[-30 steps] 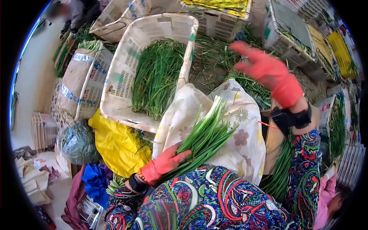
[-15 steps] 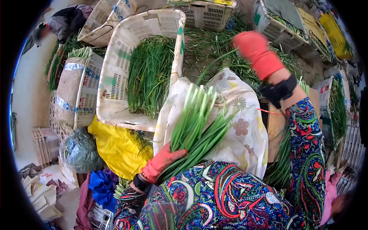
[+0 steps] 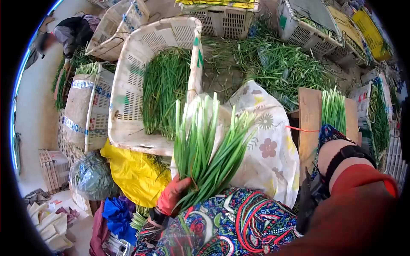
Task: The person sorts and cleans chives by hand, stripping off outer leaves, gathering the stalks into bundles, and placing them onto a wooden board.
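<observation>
My left hand, in a red glove, is wrapped round the lower part of a bunch of green stalks with pale ends pointing up. The bunch fans out over a flowered cloth on my lap. Close to the camera at the lower right, my right hand is large, dark and blurred in its red glove, and its fingers cannot be made out. Beyond the lap, a white crate holds a pile of green stalks.
Loose greens lie on the floor ahead. A wooden board with an upright bundle stands at the right. A yellow sheet lies beside a bagged bundle. Another person bends at the upper left.
My right hand has come back from over the floor greens to close beside the camera. The bunch in my left hand has turned more upright and spread.
</observation>
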Available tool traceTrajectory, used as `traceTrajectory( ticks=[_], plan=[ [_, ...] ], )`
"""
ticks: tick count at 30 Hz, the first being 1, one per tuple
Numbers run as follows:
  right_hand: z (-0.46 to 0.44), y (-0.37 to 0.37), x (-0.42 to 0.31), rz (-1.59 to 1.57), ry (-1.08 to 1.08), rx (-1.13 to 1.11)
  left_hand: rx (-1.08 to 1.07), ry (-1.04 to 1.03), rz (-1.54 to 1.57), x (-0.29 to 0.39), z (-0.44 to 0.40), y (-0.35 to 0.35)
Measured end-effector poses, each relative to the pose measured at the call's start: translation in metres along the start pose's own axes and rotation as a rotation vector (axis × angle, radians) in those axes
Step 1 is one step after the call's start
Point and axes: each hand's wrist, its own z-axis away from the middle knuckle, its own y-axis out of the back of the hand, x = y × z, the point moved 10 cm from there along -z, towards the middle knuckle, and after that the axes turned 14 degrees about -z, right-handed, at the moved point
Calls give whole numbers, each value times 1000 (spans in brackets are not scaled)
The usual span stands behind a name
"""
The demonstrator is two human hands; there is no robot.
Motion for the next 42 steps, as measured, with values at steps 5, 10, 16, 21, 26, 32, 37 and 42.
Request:
traceTrajectory(
  ticks=[5, 10, 16, 21, 26, 32, 37, 42],
  plan=[
    [-4, 10, 8, -14, 10, 70, 70, 180, 36, -28, 1, 17],
    [-2, 1, 6, -52, 23, 39, 84, 20, 120, -31, -32, 22],
    [-10, 33, 31, -89, -64, 233, 35, -75, 18, -15, 6, 11],
    [-6, -4, 68, 32, -130, 368, -44, -86, -50, -10, 3, 7],
    [17, 9, 87, -290, -313, 346, -42, -72, -56, -5, 4, 2],
    [19, 16, 73, -43, -276, 305, -78, 1, -107, -1, 2, -6],
    [17, 11, 63, -2, -242, 286, -95, -29, -100, 0, 1, -6],
    [1, -37, 83, -304, -147, 79, -141, -43, -67, -1, -2, -7]
  ],
)
